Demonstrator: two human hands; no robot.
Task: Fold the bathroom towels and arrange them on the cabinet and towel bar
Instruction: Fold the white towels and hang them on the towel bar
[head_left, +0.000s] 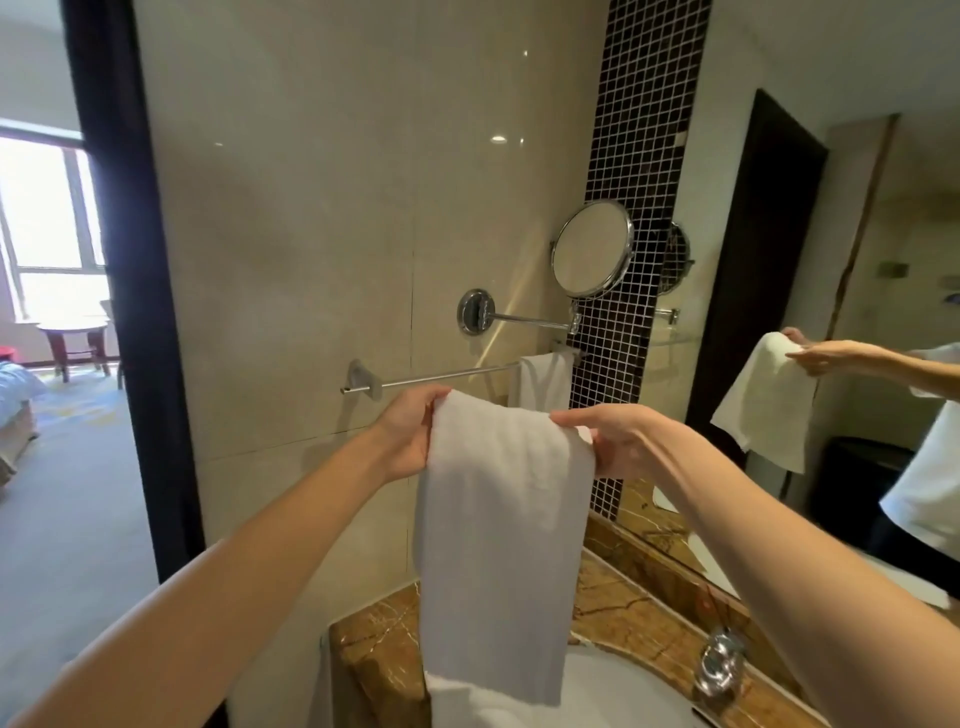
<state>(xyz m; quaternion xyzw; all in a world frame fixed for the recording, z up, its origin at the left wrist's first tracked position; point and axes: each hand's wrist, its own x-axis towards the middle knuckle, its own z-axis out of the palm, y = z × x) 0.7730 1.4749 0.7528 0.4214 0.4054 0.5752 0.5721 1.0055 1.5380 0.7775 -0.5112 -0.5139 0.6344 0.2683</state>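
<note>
– Two towels show in the head view, yes?
– Yes. One white towel (498, 519) is held up in front of the wall, its top edge level with the hands and its length hanging straight down over the basin (628, 686). A second towel (543, 382) is draped over the right end of the towel bar (441, 375).
– What is in the basin?
– Some white cloth (467, 701) lies at its near left side, under the hanging towel's lower end. Whether it sits inside the bowl or on the rim, I cannot tell. The faucet (719, 665) stands on the marble counter (623, 608) to the right.
– And the hands?
– Both arms reach forward and up. The left hand (410, 431) grips the towel's upper left edge, thumb on top and fingers curled behind the cloth. The right hand (618, 441) pinches the upper right corner, fingers laid over the fold and pressed together.
– How near is the held towel to the bar?
– Its top edge comes just below and in front of the bar, left of the draped towel; I cannot tell whether they touch.
– Anything else?
– A round mirror (592, 249) on a swing arm is fixed above the bar, and the wall mirror (831, 260) on the right reflects a hand with the towel.
</note>
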